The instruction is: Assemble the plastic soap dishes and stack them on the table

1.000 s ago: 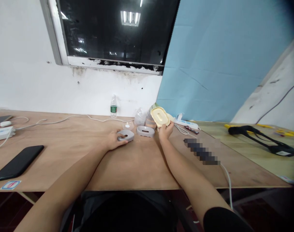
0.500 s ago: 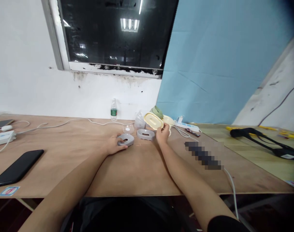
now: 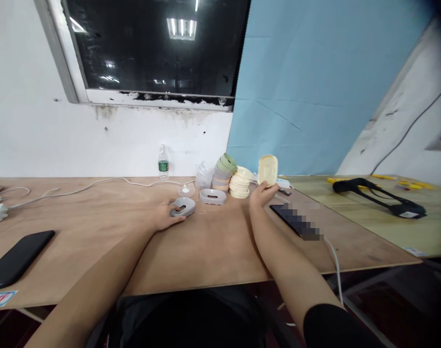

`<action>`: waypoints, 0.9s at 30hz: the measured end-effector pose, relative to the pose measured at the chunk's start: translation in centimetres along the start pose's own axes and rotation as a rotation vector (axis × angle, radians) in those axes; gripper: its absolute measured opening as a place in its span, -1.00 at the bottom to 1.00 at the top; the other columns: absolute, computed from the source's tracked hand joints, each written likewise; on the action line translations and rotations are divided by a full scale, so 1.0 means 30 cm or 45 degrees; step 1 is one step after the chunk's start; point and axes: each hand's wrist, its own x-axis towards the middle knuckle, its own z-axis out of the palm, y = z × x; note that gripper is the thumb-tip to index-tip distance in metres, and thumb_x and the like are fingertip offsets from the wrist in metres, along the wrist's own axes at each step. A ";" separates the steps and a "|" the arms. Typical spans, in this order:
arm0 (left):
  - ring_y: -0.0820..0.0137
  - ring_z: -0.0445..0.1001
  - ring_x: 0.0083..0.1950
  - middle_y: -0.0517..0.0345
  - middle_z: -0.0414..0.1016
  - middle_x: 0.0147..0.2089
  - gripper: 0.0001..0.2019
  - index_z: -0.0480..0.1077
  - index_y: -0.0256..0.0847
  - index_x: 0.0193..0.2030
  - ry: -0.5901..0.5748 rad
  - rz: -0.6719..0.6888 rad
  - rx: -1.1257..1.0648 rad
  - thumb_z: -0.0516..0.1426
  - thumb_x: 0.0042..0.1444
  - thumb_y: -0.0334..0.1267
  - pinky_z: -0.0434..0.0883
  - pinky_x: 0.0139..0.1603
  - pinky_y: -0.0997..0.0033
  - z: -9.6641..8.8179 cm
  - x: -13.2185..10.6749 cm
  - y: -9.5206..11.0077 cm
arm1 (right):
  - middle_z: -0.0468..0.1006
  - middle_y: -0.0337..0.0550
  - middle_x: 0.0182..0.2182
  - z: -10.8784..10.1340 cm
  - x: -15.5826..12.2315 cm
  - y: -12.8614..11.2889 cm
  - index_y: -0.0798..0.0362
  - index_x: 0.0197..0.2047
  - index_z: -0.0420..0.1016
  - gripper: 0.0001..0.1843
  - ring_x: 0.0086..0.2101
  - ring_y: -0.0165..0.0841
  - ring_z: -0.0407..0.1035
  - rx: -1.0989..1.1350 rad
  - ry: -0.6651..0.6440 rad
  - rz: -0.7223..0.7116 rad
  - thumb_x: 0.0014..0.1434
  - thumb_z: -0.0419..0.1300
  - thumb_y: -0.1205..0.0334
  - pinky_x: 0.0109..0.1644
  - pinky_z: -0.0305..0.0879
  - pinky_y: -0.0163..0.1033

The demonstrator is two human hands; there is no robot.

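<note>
My left hand [image 3: 167, 215] rests on the table with its fingers wrapped around the near-left side of a grey oval soap dish [image 3: 186, 206] with a slot in its middle. My right hand [image 3: 263, 194] is raised above the table, pinching the lower end of a pale yellow oval tray [image 3: 268, 170] held upright. A second grey slotted dish [image 3: 213, 196] lies just right of the first. Behind it leans a stack of green, grey and orange dishes [image 3: 222, 171]. Beside that stands a stack of pale yellow trays [image 3: 240, 183].
A clear bottle [image 3: 163, 163] stands by the wall, near a crumpled plastic bag [image 3: 204, 175] and a small clear dish [image 3: 186, 190]. A black phone [image 3: 19, 258] lies far left. Another dark device [image 3: 296, 221], partly pixelated, lies right, beside a white cable. A black frame [image 3: 378, 198] sits further right.
My right hand has moved right, carrying the yellow tray away from the stacks and turning it upright. My left hand stays on the grey soap dish. The view has swung slightly right.
</note>
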 end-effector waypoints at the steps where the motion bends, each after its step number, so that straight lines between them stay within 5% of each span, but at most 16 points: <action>1: 0.04 0.30 0.23 0.01 0.15 0.33 -0.39 0.47 -0.09 0.00 -0.003 -0.007 0.007 0.12 -0.03 0.30 0.24 0.26 0.07 -0.002 -0.002 0.003 | 0.41 0.09 -0.16 -0.002 0.013 0.017 0.06 -0.07 0.22 -0.77 -0.09 -0.10 0.36 -0.011 0.024 0.037 0.22 -0.07 0.20 0.00 0.28 0.00; 14: -0.01 0.30 0.21 0.00 0.20 0.30 -0.42 0.48 -0.10 -0.02 0.006 0.013 0.026 0.14 -0.04 0.27 0.25 0.24 0.02 -0.009 -0.003 0.013 | 0.41 0.13 -0.18 -0.017 0.023 0.053 0.12 -0.07 0.35 -0.68 -0.12 -0.09 0.32 -0.208 -0.217 -0.057 0.22 -0.04 0.12 -0.01 0.26 -0.02; 27: 0.02 0.32 0.20 -0.01 0.17 0.31 -0.39 0.46 -0.10 0.02 -0.016 0.021 0.034 0.13 -0.04 0.28 0.27 0.23 0.08 -0.006 -0.003 0.000 | 0.37 0.06 -0.15 0.016 0.109 -0.004 0.13 0.13 0.39 -0.52 -0.08 -0.15 0.26 -0.195 -0.454 -0.553 0.27 -0.03 0.05 0.07 0.18 -0.03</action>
